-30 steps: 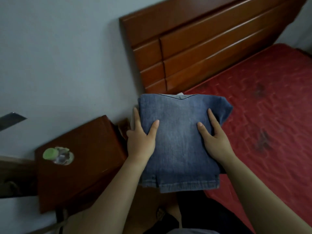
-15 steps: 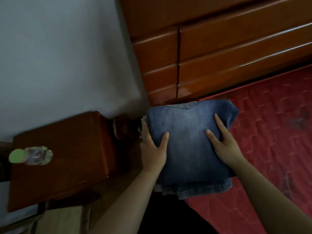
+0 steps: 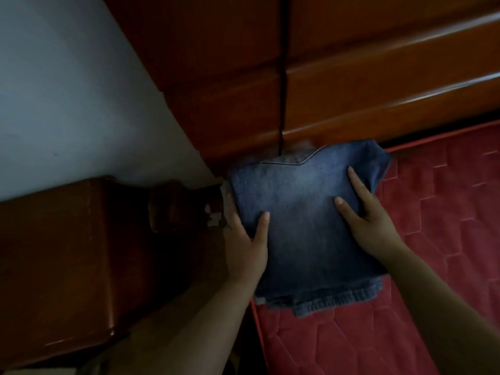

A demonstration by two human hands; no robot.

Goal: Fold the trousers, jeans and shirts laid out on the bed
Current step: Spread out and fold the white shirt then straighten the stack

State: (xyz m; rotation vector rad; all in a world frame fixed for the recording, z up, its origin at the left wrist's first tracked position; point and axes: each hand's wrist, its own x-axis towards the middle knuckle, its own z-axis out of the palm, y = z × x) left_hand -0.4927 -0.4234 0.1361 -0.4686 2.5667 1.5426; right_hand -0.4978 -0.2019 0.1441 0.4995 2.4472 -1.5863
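Dim bedroom corner: pale wall [image 3: 67, 90] left of wooden headboard [image 3: 351, 77]. Red quilted mattress [image 3: 433, 239] below headboard. Dark wooden nightstand [image 3: 67, 253] left of headboard, against wall. Folded jeans [image 3: 303, 220], blue denim, compact stack, far edge close against headboard base, over mattress corner; hems face away from headboard. Cannot tell if jeans rest on mattress or hang just above. Left hand [image 3: 246, 247] grips stack's left edge, thumb on top, fingers tucked along side. Right hand [image 3: 370, 226] grips right edge, thumb and forefinger on top.
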